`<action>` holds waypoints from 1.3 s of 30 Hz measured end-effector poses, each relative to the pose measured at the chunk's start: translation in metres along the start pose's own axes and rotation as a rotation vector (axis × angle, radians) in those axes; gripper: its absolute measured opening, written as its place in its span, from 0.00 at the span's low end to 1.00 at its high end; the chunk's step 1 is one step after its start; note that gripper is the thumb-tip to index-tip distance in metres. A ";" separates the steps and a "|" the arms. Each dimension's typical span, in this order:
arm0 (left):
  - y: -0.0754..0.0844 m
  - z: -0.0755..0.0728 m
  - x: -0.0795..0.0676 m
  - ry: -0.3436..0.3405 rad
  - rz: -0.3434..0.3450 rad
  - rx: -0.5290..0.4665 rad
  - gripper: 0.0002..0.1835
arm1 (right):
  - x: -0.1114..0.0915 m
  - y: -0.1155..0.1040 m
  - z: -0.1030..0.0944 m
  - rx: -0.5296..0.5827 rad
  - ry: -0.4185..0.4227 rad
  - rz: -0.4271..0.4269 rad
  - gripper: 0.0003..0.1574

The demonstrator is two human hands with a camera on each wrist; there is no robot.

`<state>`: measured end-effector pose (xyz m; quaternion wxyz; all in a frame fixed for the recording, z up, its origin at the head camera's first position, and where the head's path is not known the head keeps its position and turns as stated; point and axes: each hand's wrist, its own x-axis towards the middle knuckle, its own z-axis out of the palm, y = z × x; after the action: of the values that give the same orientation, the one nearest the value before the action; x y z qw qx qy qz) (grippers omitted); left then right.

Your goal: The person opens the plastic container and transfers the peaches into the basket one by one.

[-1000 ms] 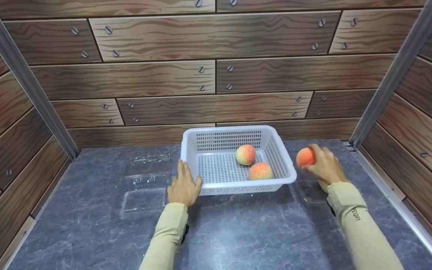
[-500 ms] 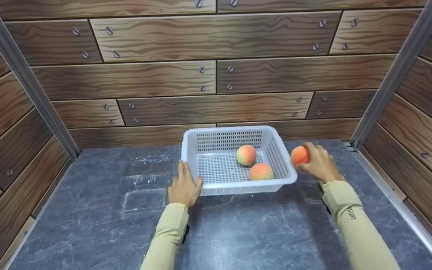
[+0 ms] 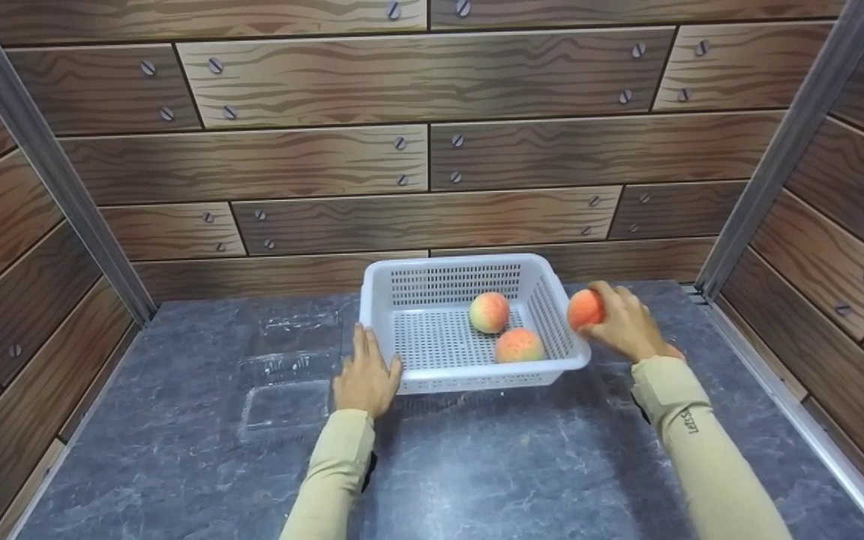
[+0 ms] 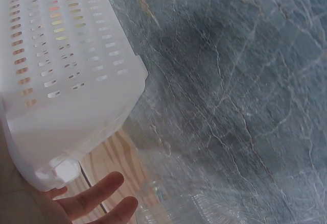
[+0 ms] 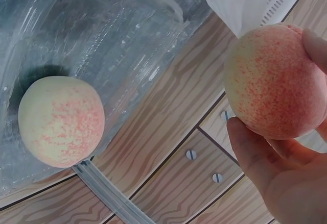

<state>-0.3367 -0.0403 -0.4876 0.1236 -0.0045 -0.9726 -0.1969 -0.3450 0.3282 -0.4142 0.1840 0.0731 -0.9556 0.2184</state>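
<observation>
A peach (image 3: 586,309) is pinched in my right hand (image 3: 627,322), raised beside the right rim of a white perforated basket (image 3: 469,373). The right wrist view shows thumb and fingers round this peach (image 5: 276,81). Two more peaches, one farther back (image 3: 490,312) and one nearer (image 3: 520,346), lie inside the basket. At the basket's front left corner rests my left hand (image 3: 364,379), its fingers extended along the rim. The left wrist view has these fingers (image 4: 97,196) loosely spread beside the basket wall (image 4: 76,117).
Another peach (image 5: 61,122) sits in a clear plastic tray (image 5: 122,35) on the right, mostly behind my right wrist in the head view. More clear plastic trays (image 3: 289,405) lie left of the basket. Wood-patterned walls (image 3: 312,157) enclose the dark marbled table (image 3: 477,465).
My right hand has carried its peach leftward, from apart on the right to the basket's right rim. The left hand and the peaches in the basket stay where they were.
</observation>
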 end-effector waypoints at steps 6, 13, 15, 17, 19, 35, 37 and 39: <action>0.000 0.000 0.000 -0.002 0.010 -0.003 0.38 | 0.001 -0.003 0.001 -0.017 0.017 -0.013 0.39; -0.001 0.001 0.000 -0.018 0.004 -0.008 0.38 | 0.003 -0.005 0.001 -0.008 -0.002 -0.010 0.40; -0.001 0.001 0.000 -0.027 -0.002 -0.005 0.38 | 0.003 -0.006 0.001 -0.006 -0.011 -0.003 0.40; -0.001 0.001 0.000 -0.028 -0.006 0.001 0.38 | 0.003 -0.007 0.001 -0.002 -0.021 0.004 0.41; -0.001 0.001 0.000 -0.025 -0.008 0.006 0.38 | 0.003 -0.008 0.001 0.004 -0.028 0.007 0.41; -0.001 0.001 -0.001 -0.008 0.002 -0.003 0.38 | 0.007 -0.019 0.008 0.037 -0.032 -0.001 0.42; -0.001 0.001 -0.001 -0.005 0.003 -0.001 0.38 | 0.008 -0.021 0.009 0.034 -0.035 -0.003 0.42; -0.001 0.001 -0.001 -0.007 0.006 -0.002 0.38 | 0.008 -0.022 0.010 0.033 -0.040 -0.002 0.42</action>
<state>-0.3359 -0.0409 -0.4888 0.1208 -0.0081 -0.9728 -0.1973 -0.3505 0.3041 -0.4107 0.1638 0.0814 -0.9553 0.2324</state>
